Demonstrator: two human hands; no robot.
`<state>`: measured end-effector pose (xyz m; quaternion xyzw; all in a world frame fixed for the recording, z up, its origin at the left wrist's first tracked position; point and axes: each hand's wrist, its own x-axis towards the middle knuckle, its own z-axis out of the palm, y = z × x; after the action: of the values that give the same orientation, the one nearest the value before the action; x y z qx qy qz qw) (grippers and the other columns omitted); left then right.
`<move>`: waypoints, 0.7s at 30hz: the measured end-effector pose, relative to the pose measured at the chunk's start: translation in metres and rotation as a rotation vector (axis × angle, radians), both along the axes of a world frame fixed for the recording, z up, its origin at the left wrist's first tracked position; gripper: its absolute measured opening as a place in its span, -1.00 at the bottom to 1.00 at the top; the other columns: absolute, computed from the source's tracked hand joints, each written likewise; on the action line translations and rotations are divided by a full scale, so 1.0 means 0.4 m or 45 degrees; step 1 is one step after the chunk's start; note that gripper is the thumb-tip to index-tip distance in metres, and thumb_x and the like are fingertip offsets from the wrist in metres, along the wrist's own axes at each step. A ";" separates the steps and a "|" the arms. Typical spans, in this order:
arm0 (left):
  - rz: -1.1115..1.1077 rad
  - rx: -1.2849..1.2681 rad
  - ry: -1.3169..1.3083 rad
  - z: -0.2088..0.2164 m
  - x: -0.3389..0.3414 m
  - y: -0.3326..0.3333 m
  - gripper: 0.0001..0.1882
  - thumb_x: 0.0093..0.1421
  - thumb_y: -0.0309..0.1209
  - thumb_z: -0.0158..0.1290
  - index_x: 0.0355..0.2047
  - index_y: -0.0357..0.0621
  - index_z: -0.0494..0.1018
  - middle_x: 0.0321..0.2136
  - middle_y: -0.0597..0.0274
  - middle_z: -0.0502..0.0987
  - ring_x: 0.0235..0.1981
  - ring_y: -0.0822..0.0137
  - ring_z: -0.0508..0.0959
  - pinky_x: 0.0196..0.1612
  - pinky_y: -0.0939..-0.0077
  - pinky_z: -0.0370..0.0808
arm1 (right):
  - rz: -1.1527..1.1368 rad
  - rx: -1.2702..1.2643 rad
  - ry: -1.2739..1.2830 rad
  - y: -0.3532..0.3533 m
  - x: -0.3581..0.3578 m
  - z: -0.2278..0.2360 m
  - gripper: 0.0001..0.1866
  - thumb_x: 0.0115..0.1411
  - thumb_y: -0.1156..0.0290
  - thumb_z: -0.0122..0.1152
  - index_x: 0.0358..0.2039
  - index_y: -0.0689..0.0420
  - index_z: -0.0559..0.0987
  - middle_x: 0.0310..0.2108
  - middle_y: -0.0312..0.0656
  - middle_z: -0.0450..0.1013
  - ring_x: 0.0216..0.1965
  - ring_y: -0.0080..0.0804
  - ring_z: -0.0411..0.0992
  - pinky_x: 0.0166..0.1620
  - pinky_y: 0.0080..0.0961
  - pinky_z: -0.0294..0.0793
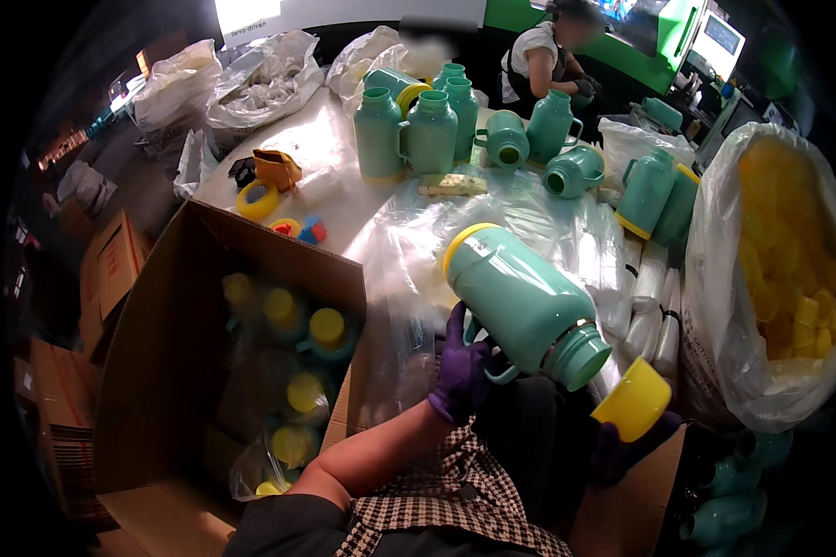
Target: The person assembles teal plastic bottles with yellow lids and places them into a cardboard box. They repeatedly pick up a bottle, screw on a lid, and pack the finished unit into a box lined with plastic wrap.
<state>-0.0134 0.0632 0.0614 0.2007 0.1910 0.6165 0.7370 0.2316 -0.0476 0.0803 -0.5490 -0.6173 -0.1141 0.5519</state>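
Note:
A glossy green vacuum flask with a yellow base hangs tilted in front of me, its uncapped neck pointing down to the right. My left hand, in a purple glove, is closed round the flask's handle. Just below the neck is a yellow cup-shaped lid, held by my right hand, gloved too and partly in shadow. Lid and flask look apart, though they are close. Behind them on the table, several more green flasks stand upright or lie on their sides.
At my left an open cardboard box holds several yellow-capped flasks. A clear bag of yellow lids stands at the right. Plastic sleeves and yellow tape lie on the table. Another person sits beyond it.

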 end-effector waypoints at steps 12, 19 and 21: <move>0.023 -0.044 0.643 -0.129 -0.185 -0.080 -0.09 0.12 -0.86 -0.19 0.48 0.02 0.00 0.36 0.15 0.23 0.31 0.25 0.33 0.28 0.34 0.38 | 0.898 -0.506 -0.485 -0.151 -0.226 -0.201 -0.74 -0.02 0.40 0.39 -0.27 -0.11 0.59 -0.08 -0.26 0.47 -0.14 -0.20 0.48 -0.06 -0.17 0.55; 0.081 0.065 0.899 -0.103 -0.254 -0.122 -0.06 0.06 -0.87 -0.15 0.47 -0.04 0.03 0.32 0.19 0.28 0.27 0.27 0.37 0.21 0.38 0.42 | 1.044 -0.983 -0.263 -0.153 -0.174 -0.225 -0.77 -0.09 0.42 0.41 -0.41 0.04 0.53 -0.22 -0.17 0.45 -0.14 -0.12 0.48 -0.06 -0.22 0.52; 0.326 0.058 1.046 -0.130 -0.281 -0.133 -0.12 0.07 -0.81 -0.09 0.45 -0.14 0.06 0.29 0.19 0.31 0.23 0.29 0.39 0.25 0.39 0.37 | 0.985 -0.935 -0.321 -0.148 -0.186 -0.212 -0.63 -0.05 0.38 0.49 -0.26 0.05 0.48 -0.13 -0.12 0.42 -0.11 -0.06 0.47 -0.06 -0.20 0.52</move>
<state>-0.1257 0.0100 0.0093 0.4204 0.4781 0.5759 0.5128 0.1571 -0.1067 -0.0046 -0.4205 -0.8348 0.2551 0.2475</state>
